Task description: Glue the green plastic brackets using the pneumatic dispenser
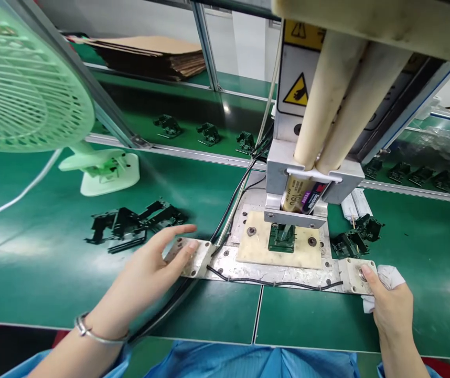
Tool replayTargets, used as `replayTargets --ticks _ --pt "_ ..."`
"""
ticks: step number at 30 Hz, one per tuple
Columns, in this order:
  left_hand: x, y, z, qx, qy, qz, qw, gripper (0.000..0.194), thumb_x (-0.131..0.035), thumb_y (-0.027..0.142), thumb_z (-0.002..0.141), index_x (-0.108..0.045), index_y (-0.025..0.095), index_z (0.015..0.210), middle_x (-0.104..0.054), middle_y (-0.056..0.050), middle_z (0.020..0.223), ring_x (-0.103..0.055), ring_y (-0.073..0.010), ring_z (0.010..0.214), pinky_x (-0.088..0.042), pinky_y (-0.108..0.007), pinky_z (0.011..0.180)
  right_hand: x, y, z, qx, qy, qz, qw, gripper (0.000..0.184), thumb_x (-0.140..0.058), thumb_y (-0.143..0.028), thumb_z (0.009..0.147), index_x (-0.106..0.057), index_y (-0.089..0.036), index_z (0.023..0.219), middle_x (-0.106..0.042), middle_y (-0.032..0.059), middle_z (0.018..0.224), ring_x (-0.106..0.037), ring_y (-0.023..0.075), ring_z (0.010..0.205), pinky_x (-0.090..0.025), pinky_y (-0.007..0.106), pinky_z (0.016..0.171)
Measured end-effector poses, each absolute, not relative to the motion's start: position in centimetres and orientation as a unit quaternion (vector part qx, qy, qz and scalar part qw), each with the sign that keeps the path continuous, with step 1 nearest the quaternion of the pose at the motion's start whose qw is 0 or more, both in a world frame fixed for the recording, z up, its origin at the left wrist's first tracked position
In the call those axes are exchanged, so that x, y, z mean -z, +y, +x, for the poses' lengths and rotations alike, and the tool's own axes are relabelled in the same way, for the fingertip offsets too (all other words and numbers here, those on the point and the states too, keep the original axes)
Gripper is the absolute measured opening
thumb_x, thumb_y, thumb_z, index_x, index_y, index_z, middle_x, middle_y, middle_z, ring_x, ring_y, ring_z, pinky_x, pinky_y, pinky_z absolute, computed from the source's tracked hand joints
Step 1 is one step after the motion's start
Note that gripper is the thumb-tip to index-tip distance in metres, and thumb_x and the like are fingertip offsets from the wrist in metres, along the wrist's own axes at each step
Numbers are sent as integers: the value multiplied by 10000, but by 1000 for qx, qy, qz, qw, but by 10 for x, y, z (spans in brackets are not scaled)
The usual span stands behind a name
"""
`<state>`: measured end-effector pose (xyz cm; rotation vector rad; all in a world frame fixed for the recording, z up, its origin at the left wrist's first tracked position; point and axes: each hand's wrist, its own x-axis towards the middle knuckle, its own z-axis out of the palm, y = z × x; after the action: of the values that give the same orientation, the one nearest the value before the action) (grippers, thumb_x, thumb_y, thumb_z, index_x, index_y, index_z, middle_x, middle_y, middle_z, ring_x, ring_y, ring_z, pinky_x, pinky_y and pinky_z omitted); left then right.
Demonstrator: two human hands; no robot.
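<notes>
My left hand [158, 268] is open, thumb and index finger spread over the left button block [195, 257] of the press. My right hand [396, 307] has its thumb on the round button of the right button block [356, 275]. Its other fingers curl around a crumpled white tissue [390, 275] at the block's end, partly hidden. Between my hands a black plastic part [282, 242] sits on the cream fixture plate [254, 247], directly under the press head [296, 210]. Several black plastic parts [120, 226] lie left of the press, and a few more [356, 239] to its right.
A green fan [24, 79] stands at the left on its base [110, 173]. Behind, black parts [209, 134] stand in a row on a green surface [130, 113]. Cardboard sheets [150, 47] are stacked farther back. Black cables [170, 307] run beside the press. Warning labels [296, 92] mark it.
</notes>
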<state>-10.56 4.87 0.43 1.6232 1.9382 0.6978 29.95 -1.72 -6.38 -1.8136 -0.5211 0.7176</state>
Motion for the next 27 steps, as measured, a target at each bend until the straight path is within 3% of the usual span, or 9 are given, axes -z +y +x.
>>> replayTargets --ticks 2,5,8,11,15,19,23,27 --pt "-14 48 -94 -233 701 643 203 574 -526 611 868 -575 202 1268 -609 -109 1343 -671 -271 888 -501 -310 565 64 -17 299 -302 -214 -762 532 652 -932 -634 471 -619 -154 781 -628 38 616 -504 162 418 -409 248 300" --pt "-24 56 -65 -238 625 699 254 664 -600 630 818 -514 212 1327 -592 -116 1390 -600 -337 1209 -560 -408 877 64 -18 297 -294 -214 -762 536 640 -933 -631 480 -616 -155 769 -600 16 591 -474 147 409 -385 237 285" --pt "-24 73 -35 -221 550 729 343 870 -758 592 698 -428 204 1402 -546 -151 1452 -505 -360 1347 -418 -505 1123 65 -19 297 -284 -224 -754 549 622 -941 -613 489 -602 -160 747 -576 3 582 -463 139 423 -375 223 278" --pt "-17 92 -14 -209 502 715 439 923 -824 522 653 -419 178 1408 -517 -189 1467 -476 -366 1374 -359 -533 1166 67 -20 299 -288 -226 -745 558 616 -957 -587 483 -601 -158 746 -578 8 589 -466 138 435 -384 221 287" --pt "-11 104 -2 -262 454 674 521 623 -805 394 709 -576 169 1243 -606 -165 1356 -548 -320 1304 -365 -514 1165 66 -21 299 -298 -225 -739 561 608 -966 -564 485 -601 -156 751 -590 17 610 -490 145 449 -402 223 299" --pt "-20 103 1 -281 437 624 583 505 -827 335 698 -660 161 1142 -674 -136 1263 -629 -292 1191 -433 -483 1111 61 -19 296 -295 -226 -741 559 615 -951 -596 495 -559 -171 704 -540 -11 552 -445 129 399 -362 220 267" --pt "-35 93 -3 -239 464 576 629 437 -814 454 722 -729 181 1054 -757 -74 976 -686 -288 1045 -544 -415 942 60 -20 293 -283 -239 -745 554 576 -916 -608 584 -620 -159 791 -557 -5 568 -469 133 408 -377 214 295" --pt "-36 70 -13 -175 432 470 750 502 -752 639 727 -785 155 858 -744 -70 760 -708 -254 809 -562 -318 732 54 -34 300 -226 -238 -686 650 527 -845 -593 731 -711 -159 1000 -574 2 632 -486 129 444 -419 227 375"
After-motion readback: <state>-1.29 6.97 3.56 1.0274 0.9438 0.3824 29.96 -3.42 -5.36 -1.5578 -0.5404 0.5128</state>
